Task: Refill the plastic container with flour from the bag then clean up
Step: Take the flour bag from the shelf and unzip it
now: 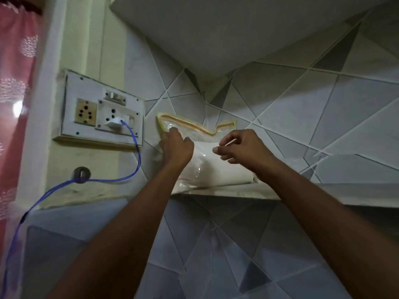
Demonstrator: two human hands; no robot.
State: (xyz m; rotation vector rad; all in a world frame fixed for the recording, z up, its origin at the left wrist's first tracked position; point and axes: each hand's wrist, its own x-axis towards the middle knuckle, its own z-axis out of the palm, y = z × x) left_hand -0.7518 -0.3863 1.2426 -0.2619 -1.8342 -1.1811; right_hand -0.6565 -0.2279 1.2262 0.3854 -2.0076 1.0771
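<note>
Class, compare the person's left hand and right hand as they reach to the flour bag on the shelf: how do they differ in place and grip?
The left hand holds the flour bag near its left edge, below the yellow-trimmed top; the right hand is in front of the bag's middle. The left hand's fingers curl onto the plastic; the right hand's fingers pinch together, and whether they hold plastic is unclear. Both reach up to the shelf.

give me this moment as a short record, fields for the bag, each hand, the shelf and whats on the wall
bag: flour bag, clear plastic with yellow-edged top, lying on the shelf
shelf: ledge in a tiled corner
left hand: left hand rests on the bag's upper left part
right hand: right hand in front of the bag, fingers curled; grip unclear
wall: switchboard with white plug and blue cable
</note>
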